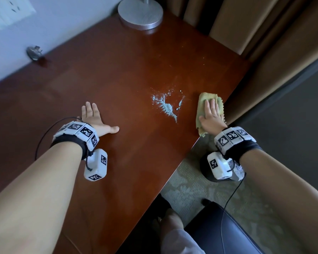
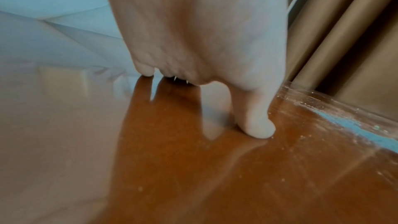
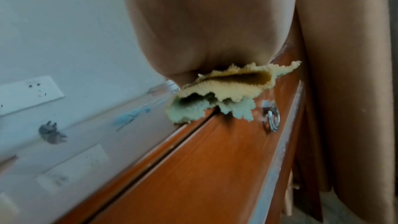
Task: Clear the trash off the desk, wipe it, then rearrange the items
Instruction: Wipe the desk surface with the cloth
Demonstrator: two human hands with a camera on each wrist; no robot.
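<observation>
A reddish-brown wooden surface (image 1: pixel 117 79) is seen from above, set against a pale wall and brown curtains (image 1: pixel 264 33). The left hand (image 1: pixel 93 118) is laid flat on the surface, palm down; its fingers (image 1: pixel 89 109) are held straight and close together, with the thumb spread out to the side, and nothing is held. In the left wrist view the fingertips and thumb are seen resting on the wood.

The right hand (image 1: pixel 210 116) is pressed flat upon a yellow-green cloth (image 1: pixel 207 99), which lies at the right edge of the surface, partly overhanging it. The fingers are extended and together on top of the cloth; no curl around it is visible. In the right wrist view the cloth (image 3: pixel 226 94) is seen bunched beneath the palm, at the edge above a drawer front with a metal ring pull (image 3: pixel 272 118).

A patch of pale blue-white powder (image 1: pixel 166 106) is scattered on the surface between the two hands, just beside the cloth and apart from the left hand. A round metal lamp base (image 1: pixel 140 12) stands at the far end of the surface. A small grey metallic object (image 1: pixel 34 52) lies at the wall edge; its nature cannot be determined. A wall socket plate (image 1: pixel 7 10) is mounted above. Patterned carpet (image 1: pixel 200 184) and a dark seat (image 1: pixel 224 231) are visible below.
</observation>
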